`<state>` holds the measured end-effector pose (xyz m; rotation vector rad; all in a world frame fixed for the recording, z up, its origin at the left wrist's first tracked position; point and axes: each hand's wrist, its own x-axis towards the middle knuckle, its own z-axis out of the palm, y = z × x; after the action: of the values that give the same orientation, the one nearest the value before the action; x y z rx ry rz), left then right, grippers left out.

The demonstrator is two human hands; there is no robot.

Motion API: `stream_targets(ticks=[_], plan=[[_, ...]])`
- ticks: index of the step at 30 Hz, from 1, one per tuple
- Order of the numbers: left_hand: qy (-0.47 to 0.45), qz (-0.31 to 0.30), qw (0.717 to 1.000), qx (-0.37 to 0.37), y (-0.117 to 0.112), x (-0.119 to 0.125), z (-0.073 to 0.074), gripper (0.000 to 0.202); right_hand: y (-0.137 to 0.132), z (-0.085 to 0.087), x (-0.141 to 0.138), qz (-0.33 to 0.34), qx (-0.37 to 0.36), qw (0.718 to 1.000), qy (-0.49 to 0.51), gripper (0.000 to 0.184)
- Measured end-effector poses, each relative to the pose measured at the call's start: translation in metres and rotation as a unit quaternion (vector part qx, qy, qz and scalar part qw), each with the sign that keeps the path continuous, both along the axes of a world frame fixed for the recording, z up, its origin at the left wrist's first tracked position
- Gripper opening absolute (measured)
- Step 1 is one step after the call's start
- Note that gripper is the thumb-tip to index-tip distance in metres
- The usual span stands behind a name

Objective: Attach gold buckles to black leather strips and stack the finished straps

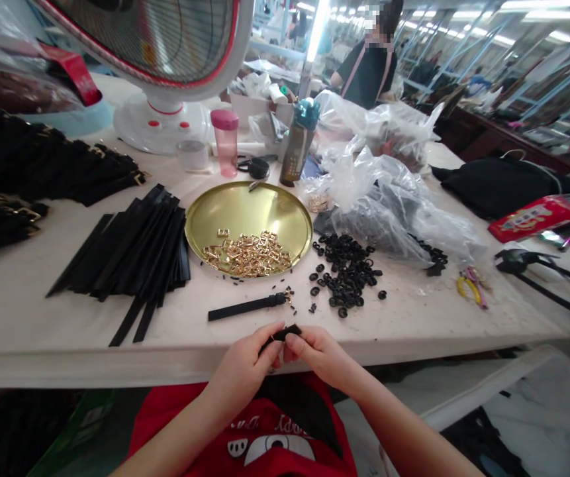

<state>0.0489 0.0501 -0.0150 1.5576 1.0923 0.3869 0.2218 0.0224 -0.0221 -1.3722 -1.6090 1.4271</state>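
My left hand (243, 363) and my right hand (320, 355) meet at the table's front edge, both closed on a black strap (292, 330). The fingertips pinch it from either side, and part of it is hidden by them. A small gold glint shows on the strap by my left fingers. Just beyond lies a finished-looking black strap with a gold buckle (245, 307). Behind that, gold buckles (257, 255) are heaped in a round brass-coloured tray (247, 199). Small black rings (349, 265) are piled to the right, and flat black straps (136, 245) are stacked to the left.
A fan (163, 126) stands at the back left beside buckled black straps (61, 159). A pink cup (225, 146), a dark bottle (297, 146) and plastic bags (374, 199) line the back. Yellow-handled pliers (471, 289) and a red bottle (543, 215) lie right. A person (369, 69) is farther off.
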Motion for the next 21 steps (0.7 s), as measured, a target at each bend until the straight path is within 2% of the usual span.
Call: stream_targets(ticks=[2, 4, 5, 7, 9, 11, 13, 16, 19, 20, 21], plan=[[-0.005, 0.0, 1.0, -0.008, 0.007, -0.003, -0.002, 0.031, 0.007, 0.0, 0.014, -0.032, 0.026, 0.996, -0.075, 0.034], [-0.009, 0.02, 0.999, -0.025, 0.014, -0.005, -0.005, 0.028, 0.021, 0.003, 0.034, -0.101, 0.087, 0.973, -0.187, 0.028], [-0.01, 0.034, 0.999, -0.034, 0.016, -0.005, -0.006, 0.027, 0.03, 0.004, 0.045, -0.139, 0.12, 0.95, -0.253, 0.026], [-0.014, 0.052, 0.997, -0.052, 0.018, -0.004, -0.008, 0.026, 0.051, 0.006, 0.065, -0.171, 0.156, 0.882, -0.41, 0.022], [-0.02, 0.054, 0.996, -0.065, 0.016, -0.001, -0.007, 0.026, 0.07, 0.004, 0.077, -0.156, 0.136, 0.815, -0.541, 0.023], [-0.022, 0.056, 0.996, -0.066, 0.012, 0.0, -0.004, 0.024, 0.084, -0.001, 0.084, -0.128, 0.1, 0.784, -0.599, 0.024], [-0.018, 0.063, 0.996, -0.059, 0.007, -0.001, 0.001, 0.024, 0.091, -0.006, 0.086, -0.119, 0.089, 0.791, -0.593, 0.021], [-0.015, 0.069, 0.996, -0.048, -0.002, -0.005, 0.011, 0.025, 0.09, -0.01, 0.089, -0.149, 0.116, 0.828, -0.528, 0.011], [-0.021, 0.071, 0.997, -0.02, -0.01, -0.007, 0.02, 0.026, 0.078, -0.001, 0.084, -0.175, 0.148, 0.845, -0.484, 0.006], [-0.024, 0.074, 0.997, -0.006, -0.012, -0.006, 0.023, 0.027, 0.071, 0.004, 0.079, -0.189, 0.15, 0.859, -0.452, 0.008], [-0.028, 0.079, 0.996, 0.01, -0.014, -0.005, 0.027, 0.027, 0.063, 0.011, 0.072, -0.203, 0.142, 0.888, -0.387, 0.011]])
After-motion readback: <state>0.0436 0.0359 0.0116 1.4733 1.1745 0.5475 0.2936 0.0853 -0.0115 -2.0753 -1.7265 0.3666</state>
